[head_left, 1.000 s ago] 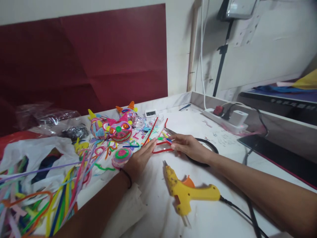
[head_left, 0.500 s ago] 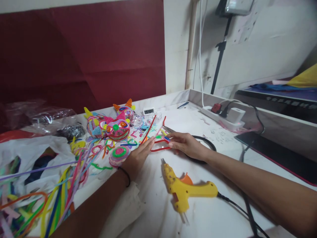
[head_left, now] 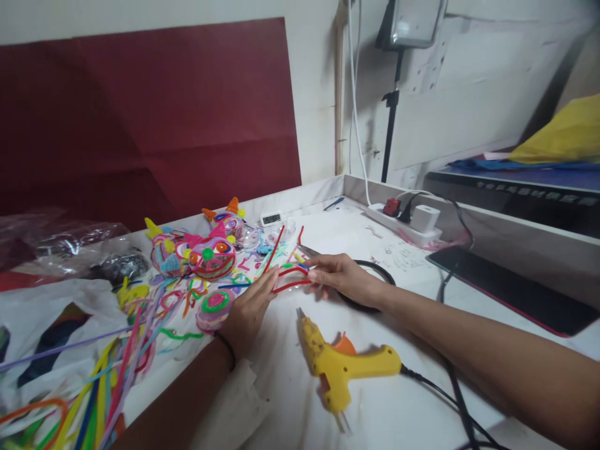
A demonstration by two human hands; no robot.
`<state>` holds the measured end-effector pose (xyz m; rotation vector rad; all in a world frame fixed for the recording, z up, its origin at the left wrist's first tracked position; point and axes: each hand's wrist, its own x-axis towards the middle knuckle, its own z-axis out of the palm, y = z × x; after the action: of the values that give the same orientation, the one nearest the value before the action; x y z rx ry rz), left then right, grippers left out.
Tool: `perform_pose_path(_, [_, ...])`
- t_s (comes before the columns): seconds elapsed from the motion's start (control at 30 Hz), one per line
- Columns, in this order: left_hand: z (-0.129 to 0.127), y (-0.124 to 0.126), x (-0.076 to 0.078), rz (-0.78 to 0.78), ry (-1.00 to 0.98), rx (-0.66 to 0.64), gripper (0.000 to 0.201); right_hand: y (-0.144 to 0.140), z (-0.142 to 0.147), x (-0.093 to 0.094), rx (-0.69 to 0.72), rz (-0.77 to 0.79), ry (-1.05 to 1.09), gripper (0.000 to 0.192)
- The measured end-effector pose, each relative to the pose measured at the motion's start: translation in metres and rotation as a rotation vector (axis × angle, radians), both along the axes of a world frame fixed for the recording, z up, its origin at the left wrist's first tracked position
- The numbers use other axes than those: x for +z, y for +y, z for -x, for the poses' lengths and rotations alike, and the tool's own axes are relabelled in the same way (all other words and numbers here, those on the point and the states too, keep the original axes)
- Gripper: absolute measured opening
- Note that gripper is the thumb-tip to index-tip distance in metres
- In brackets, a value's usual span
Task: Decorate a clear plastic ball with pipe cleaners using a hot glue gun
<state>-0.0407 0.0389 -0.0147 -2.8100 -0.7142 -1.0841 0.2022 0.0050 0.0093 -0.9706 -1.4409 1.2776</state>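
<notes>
Between my two hands is a red pipe cleaner (head_left: pixel 291 287) bent into a narrow loop, with green and blue bits along its far side. Something clear seems to sit within the loop, but I cannot make it out. My left hand (head_left: pixel 250 306) has its fingers together against the left end of the loop. At the other end, my right hand (head_left: pixel 344 275) pinches the loop between thumb and fingers. Scissors (head_left: pixel 382 270) with black handles lie partly under my right hand. Nearer to me rests a yellow glue gun (head_left: pixel 344 369), its nozzle pointing away.
Colourful pipe-cleaner animal heads (head_left: pixel 212 256) stand at the back left, near a small digital clock (head_left: pixel 270 219). Loose pipe cleaners (head_left: pixel 100 394) and plastic bags (head_left: pixel 84 312) cover the left side. On the right are a power strip (head_left: pixel 403 226), a black phone-like slab (head_left: pixel 510 290) and cables.
The whole view has shifted a little, so things appear farther left. Both hands stay on the red loop, which looks slightly tilted compared with before.
</notes>
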Motion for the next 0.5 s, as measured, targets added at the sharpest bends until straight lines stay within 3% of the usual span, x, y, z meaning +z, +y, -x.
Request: perform_pose_path(0.5, [-0.005,-0.016,0.01,0.025,-0.028,0.097,0.043,-0.004,0.005,0.004,-0.036,-0.046,0.015,0.05])
